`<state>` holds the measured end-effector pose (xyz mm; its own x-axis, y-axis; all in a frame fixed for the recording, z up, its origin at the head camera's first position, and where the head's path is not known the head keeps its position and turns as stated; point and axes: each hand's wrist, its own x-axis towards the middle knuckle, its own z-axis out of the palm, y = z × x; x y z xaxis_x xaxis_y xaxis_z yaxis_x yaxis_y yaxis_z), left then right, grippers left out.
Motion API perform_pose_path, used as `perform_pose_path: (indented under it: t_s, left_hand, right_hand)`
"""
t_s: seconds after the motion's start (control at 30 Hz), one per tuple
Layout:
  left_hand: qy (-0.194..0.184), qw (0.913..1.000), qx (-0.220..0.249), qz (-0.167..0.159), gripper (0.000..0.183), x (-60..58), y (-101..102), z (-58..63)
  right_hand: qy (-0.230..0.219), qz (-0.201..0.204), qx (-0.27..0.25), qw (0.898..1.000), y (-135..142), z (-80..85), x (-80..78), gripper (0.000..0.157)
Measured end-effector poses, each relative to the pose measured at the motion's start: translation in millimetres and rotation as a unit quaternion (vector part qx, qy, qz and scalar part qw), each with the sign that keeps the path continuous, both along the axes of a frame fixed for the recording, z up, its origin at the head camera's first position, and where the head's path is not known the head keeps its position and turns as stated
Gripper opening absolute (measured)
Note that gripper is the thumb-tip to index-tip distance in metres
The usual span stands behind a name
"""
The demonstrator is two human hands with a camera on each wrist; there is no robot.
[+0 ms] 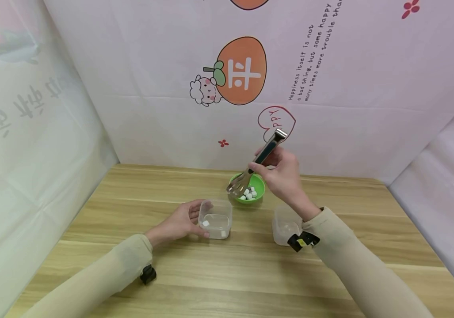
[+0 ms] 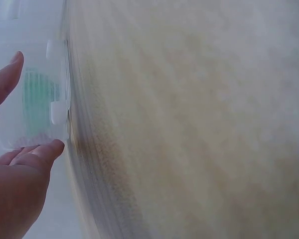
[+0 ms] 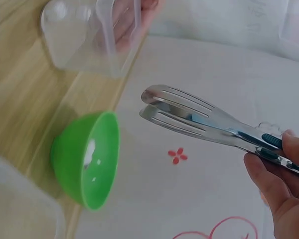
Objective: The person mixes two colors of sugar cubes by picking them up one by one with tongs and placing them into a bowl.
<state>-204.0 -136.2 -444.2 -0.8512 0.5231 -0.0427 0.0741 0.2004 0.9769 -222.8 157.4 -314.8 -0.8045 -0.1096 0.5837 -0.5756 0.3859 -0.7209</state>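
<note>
My left hand [image 1: 181, 221] holds a clear plastic container [image 1: 227, 212] at its left side, thumb at the front and fingers behind. Two small white cubes [image 1: 206, 223] lie inside that container. With thumb and fingers my right hand [image 1: 284, 176] grips metal tongs [image 1: 265, 152] by their dark-padded handles. The slotted tong heads [image 3: 179, 117] stand slightly apart, nothing between them, and point down over the left side of a green bowl [image 1: 260, 187] in the head view. Several white cubes [image 1: 249, 193] sit in the bowl.
A second clear container [image 1: 280, 229] stands to the right, partly hidden by my right wrist. The wooden table [image 1: 227, 278] ends at a printed white cloth [image 1: 163, 110] behind the bowl. White cloth also hangs along both sides.
</note>
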Motion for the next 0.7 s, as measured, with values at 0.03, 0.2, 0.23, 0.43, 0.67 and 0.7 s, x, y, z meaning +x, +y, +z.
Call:
perform_pose_path:
  t_s: [0.03,0.2,0.23,0.43,0.67,0.7]
  left_hand:
    - [0.0,1.0,-0.002,0.001,0.098,0.1,0,0.0]
    - [-0.003,0.9999,-0.011,0.007,0.1,0.7,0,0.2]
    - [-0.004,0.9999,-0.011,0.007,0.1,0.8,-1,0.4]
    - [-0.006,0.9999,-0.009,0.007,0.1,0.8,-1,0.3]
    - [-0.008,0.9999,-0.007,0.005,0.1,0.1,-1,-0.5]
    - [-0.008,0.9999,-0.006,0.005,0.1,0.0,-1,-0.6]
  right_hand:
    - [0.002,-0.009,0.005,1.0,3,-0.7,-3.1,0.022]
    - [0.006,-0.049,0.028,0.998,18,-6.8,-18.3,0.02]
    - [0.003,-0.056,0.031,0.998,20,-8.2,-20.7,0.02]
    - [-0.011,-0.085,0.054,0.995,29,-16.1,-30.6,0.017]
    - [-0.025,-0.105,0.06,0.992,31,-21.3,-34.6,0.02]
    - [-0.025,-0.107,0.06,0.992,32,-21.2,-34.1,0.02]
